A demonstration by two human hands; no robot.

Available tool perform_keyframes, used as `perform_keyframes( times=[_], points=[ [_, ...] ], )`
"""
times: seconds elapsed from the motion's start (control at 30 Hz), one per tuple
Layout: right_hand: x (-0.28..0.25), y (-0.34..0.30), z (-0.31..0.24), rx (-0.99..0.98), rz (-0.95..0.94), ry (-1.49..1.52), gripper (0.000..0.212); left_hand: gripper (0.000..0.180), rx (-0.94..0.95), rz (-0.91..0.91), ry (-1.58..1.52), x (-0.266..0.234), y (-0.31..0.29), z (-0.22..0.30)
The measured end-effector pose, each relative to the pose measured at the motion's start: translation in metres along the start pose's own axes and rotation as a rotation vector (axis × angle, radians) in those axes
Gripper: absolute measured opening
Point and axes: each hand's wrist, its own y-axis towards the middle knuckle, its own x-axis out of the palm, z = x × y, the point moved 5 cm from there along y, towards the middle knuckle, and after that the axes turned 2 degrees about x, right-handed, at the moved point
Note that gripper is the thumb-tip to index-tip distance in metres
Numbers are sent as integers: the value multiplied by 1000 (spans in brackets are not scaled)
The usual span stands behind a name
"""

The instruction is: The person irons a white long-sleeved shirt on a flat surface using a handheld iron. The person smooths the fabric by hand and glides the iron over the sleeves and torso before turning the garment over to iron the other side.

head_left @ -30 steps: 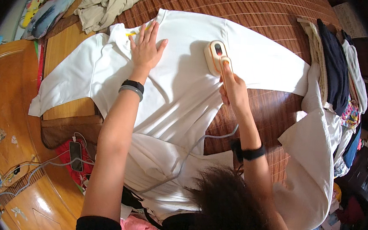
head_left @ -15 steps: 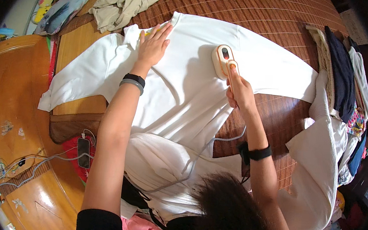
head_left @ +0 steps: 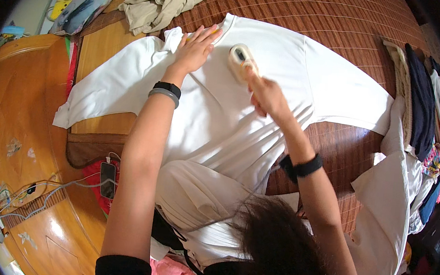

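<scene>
A white long-sleeved top lies spread out before me, wrinkled across its lower part. My left hand rests flat on it near the collar, fingers stretched out; a bit of yellow shows beside the fingers. Gripped by its handle in my right hand is a small white handheld iron with orange trim. The iron sits on the top's chest, just right of my left hand. Motion blurs the right hand slightly. From below the right wrist, a grey cord runs over pale cloth toward me.
A brown slatted mat lies beneath. Beige clothing is crumpled at the far left, and several garments are piled at the right. A phone with cables lies left of my forearm, near a wooden panel.
My right hand has moved the iron leftward across the top, closer to my left hand. The left hand stays flat by the collar. The whole view has shifted a little.
</scene>
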Motion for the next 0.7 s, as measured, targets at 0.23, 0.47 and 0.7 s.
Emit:
perform_keyframes(
  times=[0.23, 0.47, 0.7],
  points=[
    [23, -6, 8, -139, 16, -54, 60, 48, 30, 44, -60, -1, -4, -8],
    [3, 49, -39, -147, 82, -54, 69, 52, -17, 34, -166, 3, 6, -10],
    [0, -15, 13, -55, 28, 14, 58, 49, 19, 14, -37, 0, 6, -12]
  ],
)
